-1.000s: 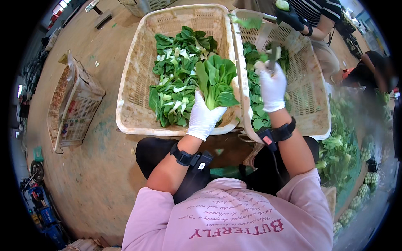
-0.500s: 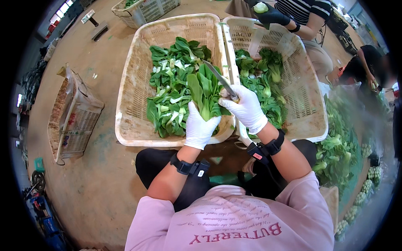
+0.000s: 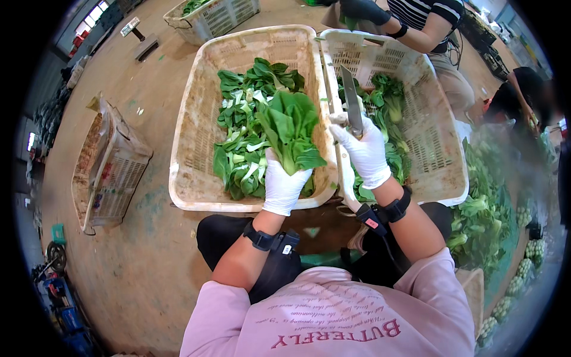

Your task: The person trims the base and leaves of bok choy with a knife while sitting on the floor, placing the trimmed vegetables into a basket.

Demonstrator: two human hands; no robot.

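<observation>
In my white-gloved left hand (image 3: 283, 187) is a head of bok choy (image 3: 290, 122), gripped at its pale base, leaves pointing away from me. My right hand (image 3: 370, 156), also gloved in white, grips a knife (image 3: 351, 98) whose blade points up and away, beside the bok choy and apart from it. The handle is mostly hidden in my fingers. Below the left hand, a dirty white plastic crate (image 3: 196, 128) holds loose cut leaves (image 3: 241, 157) and stalk pieces. Whole bok choy heads (image 3: 392, 107) lie in a second crate (image 3: 427, 134), under and beyond my right hand.
Across the right crate, a co-worker's dark-gloved hand (image 3: 364, 11) holds something green. A pile of bok choy (image 3: 479, 208) lies at the right. Another crate (image 3: 116, 172) stands on the floor at left, one more (image 3: 217, 18) at the far side. A scale (image 3: 140, 35) stands far left.
My right hand and the knife have moved right, away from the bok choy, and the blade now points more upright. The bok choy's leaves have turned and spread. The co-worker's hand moved left.
</observation>
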